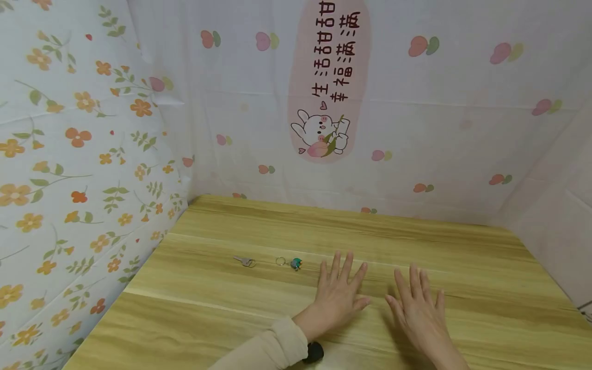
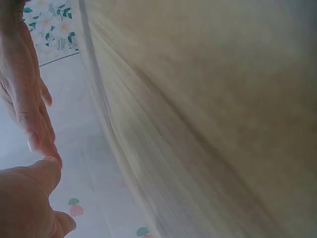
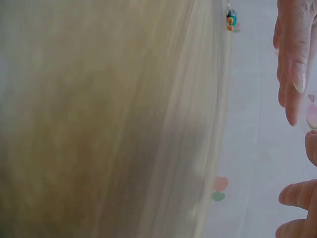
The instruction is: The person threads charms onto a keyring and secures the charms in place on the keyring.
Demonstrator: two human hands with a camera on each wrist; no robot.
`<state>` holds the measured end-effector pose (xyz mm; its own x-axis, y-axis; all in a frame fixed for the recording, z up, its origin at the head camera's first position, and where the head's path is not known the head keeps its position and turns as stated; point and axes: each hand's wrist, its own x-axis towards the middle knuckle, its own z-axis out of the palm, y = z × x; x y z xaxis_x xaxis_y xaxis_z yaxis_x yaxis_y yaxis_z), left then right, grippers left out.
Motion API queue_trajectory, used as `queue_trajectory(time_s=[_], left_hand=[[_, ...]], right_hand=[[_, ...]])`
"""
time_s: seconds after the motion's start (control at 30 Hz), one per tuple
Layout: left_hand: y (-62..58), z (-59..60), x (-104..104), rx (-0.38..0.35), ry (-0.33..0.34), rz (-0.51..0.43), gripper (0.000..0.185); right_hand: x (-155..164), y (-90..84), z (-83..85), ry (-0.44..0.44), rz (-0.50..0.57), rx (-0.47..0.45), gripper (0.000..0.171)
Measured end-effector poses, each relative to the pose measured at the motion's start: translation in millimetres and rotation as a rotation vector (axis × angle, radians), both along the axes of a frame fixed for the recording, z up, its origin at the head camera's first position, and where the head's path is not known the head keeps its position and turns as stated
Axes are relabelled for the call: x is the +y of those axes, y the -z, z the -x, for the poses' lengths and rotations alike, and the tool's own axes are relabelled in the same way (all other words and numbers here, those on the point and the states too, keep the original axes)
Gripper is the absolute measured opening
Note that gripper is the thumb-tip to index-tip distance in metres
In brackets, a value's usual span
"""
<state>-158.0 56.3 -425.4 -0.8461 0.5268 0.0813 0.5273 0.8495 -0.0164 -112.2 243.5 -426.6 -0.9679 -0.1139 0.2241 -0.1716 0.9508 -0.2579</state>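
On the wooden table [image 1: 462,246], both hands are lying flat, palms down, side by side and apart, holding nothing. Left hand [image 1: 339,293] is spreading straight fingers [image 1: 348,263] toward the back wall, cream sleeve [image 1: 263,349] covering the forearm, a dark wrist device [image 1: 314,352] sitting just under the cuff. Right hand [image 1: 418,308] is resting just beside it, fingers [image 1: 413,277] straight and slightly fanned, also empty. Just ahead and to the left of the left fingertips, a small teal charm [image 1: 296,264] is lying on the table with a metal ring [image 1: 280,261] touching or just beside it; can't tell if they are linked. Farther left of the fingers, well apart from the charm, a silver key [image 1: 241,260] on its own ring is lying flat. Neither hand is touching any of these. Right wrist view is blurry, showing the charm [image 3: 231,20] near the table edge; left wrist view is showing only fingers and table grain. Patterned cloth [image 1: 416,128] is hanging behind and to the sides.
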Motion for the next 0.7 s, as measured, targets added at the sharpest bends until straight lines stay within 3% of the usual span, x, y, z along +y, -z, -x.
queue_trajectory(time_s=[0.37,0.5,0.7], left_hand=[[-2.5,-22.3,-27,-0.070,0.042,-0.108,0.068],[-2.7,-29.1,-42,-0.064,0.052,-0.125,0.066],[-2.9,-34.9,-69,-0.069,0.011,-0.157,0.064]], right_hand=[[-26,-0.8,-5.0,-0.071,-0.049,0.087,0.049],[-41,0.2,-7.1,-0.113,-0.039,0.105,0.045],[-63,-2.6,-6.8,-0.161,-0.013,0.100,0.045]])
